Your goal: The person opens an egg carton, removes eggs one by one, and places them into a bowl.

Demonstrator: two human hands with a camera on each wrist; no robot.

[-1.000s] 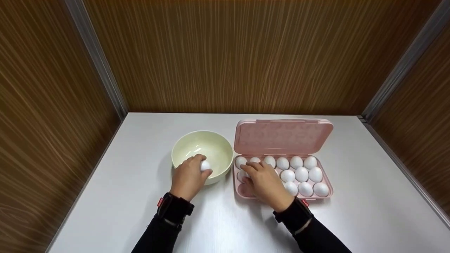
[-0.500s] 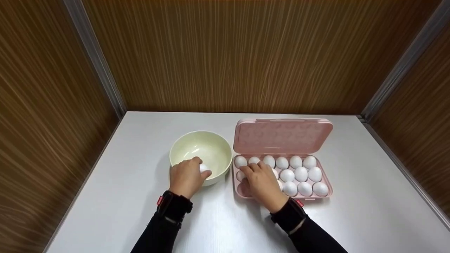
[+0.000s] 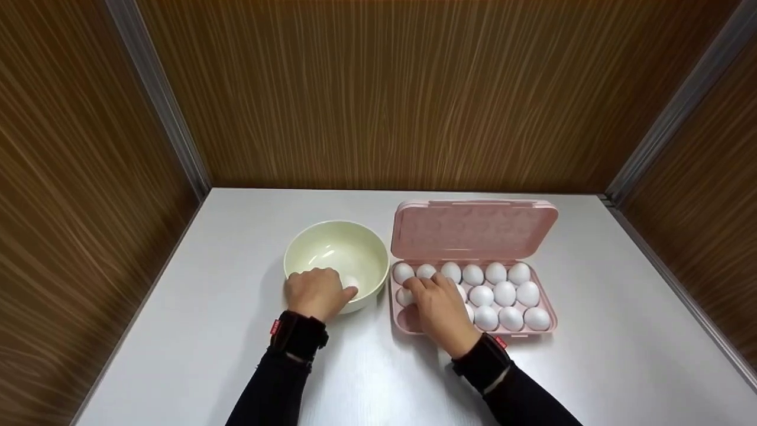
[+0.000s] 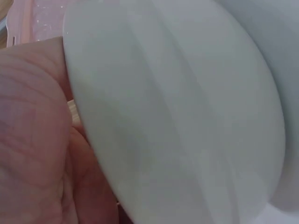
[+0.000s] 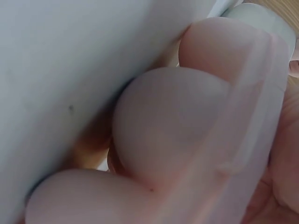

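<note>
White smooth egg point(image 3: 350, 282), small, mostly hidden under curled fingers of left hand point(image 3: 314, 293), held at near rim of pale green bowl point(image 3: 313, 251). Right hand point(image 3: 440, 306) resting on near-left cups of pink egg carton point(image 3: 547, 302), fingers bent over white eggs point(image 3: 504, 293); grip on one not clear. Lid point(image 3: 473, 228) standing open on far side. Bare grey table point(image 3: 195, 331) left and near.

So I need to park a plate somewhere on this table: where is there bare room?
Bare table lies left of the bowl out to the wall, behind bowl and egg box, and right of the box. It is crowded in the middle, where the left hand and right hand work.
</note>
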